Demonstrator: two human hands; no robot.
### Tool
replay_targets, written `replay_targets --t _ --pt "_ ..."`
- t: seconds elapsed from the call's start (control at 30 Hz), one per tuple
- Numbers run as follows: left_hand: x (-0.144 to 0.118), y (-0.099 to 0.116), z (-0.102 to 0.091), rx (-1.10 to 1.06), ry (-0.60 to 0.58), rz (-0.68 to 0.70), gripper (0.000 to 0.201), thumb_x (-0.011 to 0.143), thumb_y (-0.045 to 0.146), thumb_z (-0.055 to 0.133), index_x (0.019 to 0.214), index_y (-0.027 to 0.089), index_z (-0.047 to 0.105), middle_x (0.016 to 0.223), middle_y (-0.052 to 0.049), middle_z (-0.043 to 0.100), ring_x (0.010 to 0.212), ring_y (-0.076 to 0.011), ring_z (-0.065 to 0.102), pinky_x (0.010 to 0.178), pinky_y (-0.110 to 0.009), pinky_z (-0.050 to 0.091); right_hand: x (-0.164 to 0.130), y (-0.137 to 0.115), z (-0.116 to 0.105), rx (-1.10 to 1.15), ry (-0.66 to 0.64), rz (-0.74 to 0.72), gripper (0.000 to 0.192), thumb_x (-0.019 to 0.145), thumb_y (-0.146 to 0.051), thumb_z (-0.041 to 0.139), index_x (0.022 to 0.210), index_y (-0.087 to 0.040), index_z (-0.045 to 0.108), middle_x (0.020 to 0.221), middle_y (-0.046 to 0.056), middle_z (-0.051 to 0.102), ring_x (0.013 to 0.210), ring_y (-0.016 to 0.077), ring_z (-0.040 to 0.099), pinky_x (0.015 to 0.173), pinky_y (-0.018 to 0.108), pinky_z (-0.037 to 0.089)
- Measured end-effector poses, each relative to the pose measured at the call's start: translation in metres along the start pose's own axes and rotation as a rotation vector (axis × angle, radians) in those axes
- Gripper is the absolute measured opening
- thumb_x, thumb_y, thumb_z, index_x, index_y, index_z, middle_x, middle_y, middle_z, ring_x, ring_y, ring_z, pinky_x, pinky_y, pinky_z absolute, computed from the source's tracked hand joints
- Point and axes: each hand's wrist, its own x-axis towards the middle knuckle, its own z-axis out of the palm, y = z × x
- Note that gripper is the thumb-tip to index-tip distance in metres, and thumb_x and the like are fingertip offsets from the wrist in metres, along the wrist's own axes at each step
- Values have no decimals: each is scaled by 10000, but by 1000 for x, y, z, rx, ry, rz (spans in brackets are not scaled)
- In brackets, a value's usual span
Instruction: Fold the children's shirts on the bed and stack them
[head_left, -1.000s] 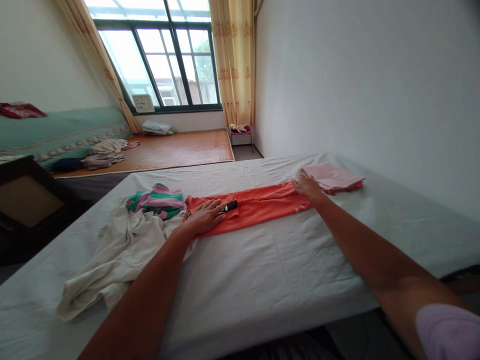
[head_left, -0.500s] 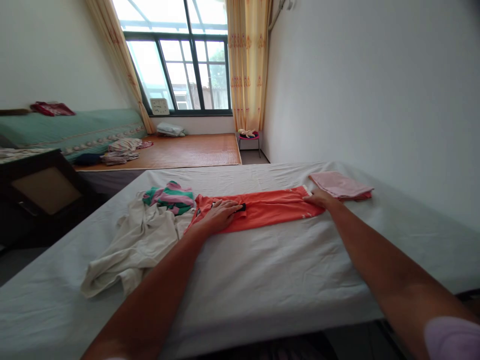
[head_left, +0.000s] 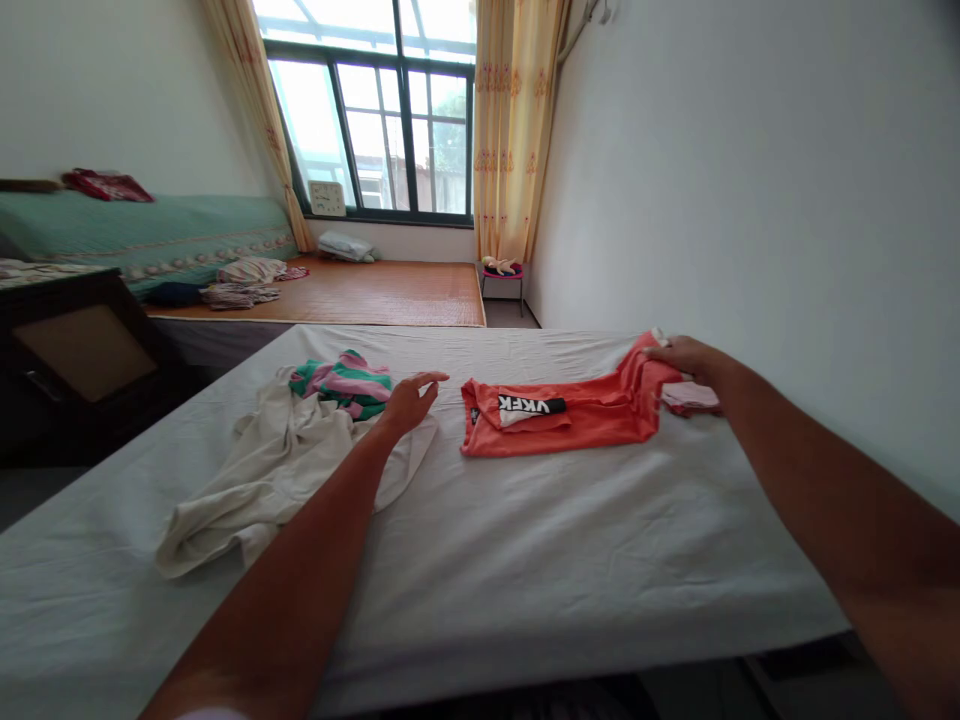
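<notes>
An orange-red shirt, folded into a long strip, lies on the white sheet. A black label with white letters shows near its left end. My right hand grips the shirt's right end and holds it raised off the sheet. Left of the shirt, my left hand hovers with fingers apart and holds nothing. Below and left of that hand spreads a crumpled off-white garment. A green-and-pink striped garment is bunched at its far edge. Partly hidden behind the raised shirt end is a folded pink cloth.
A wooden bed platform with several cloths stands beyond the sheet. A dark cabinet is at the left, and a small stool holds a doll by the curtain. The white wall runs close along the right.
My right hand has lifted the shirt's right end, and the shirt has slid to the right. My left hand has come off the shirt and moved left, uncovering the lettered label.
</notes>
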Motion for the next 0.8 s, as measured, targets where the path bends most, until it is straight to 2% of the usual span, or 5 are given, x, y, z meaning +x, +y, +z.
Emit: replay_targets --t 0.17,0.37,0.53,0.7,0.8 --pt "-3 0 3 -8 -30 -18 326 848 217 443 1044 203 704 1118 -39 709 1123 -192 609 1037 -361 433 -40 -82 94 339 -519 -149 156 805 -280 677 841 -131 653 730 59 695 575 129 612 514 214 482" --pt "-4 1 1 -11 -38 -37 317 837 209 454 1025 207 709 1114 -32 710 1107 -194 619 1028 -359 441 -77 -132 181 167 -587 -343 291 722 -378 764 729 -138 599 523 -29 562 450 80 485 410 173 371" --pt "-3 4 4 -1 5 -26 315 870 240 442 1051 194 696 1102 -56 707 1077 -201 628 1003 -358 455 -71 -132 186 207 -699 -363 362 846 -519 610 921 -166 592 839 61 700 568 107 610 517 206 487" --pt "-3 31 23 31 -10 98 367 942 291 377 1177 199 644 1192 -71 664 1157 -201 576 1044 -384 424 -55 -110 164 58 -237 -605 360 998 -400 345 1016 -175 625 1005 82 710 858 159 666 781 283 517" --pt "-8 44 47 146 -144 234 409 956 312 376 1309 217 560 1377 -69 546 1327 -222 425 1127 -427 323 -63 -90 171 -157 -213 -870 387 998 -402 339 1129 -205 646 1151 76 685 1112 187 598 994 346 425"
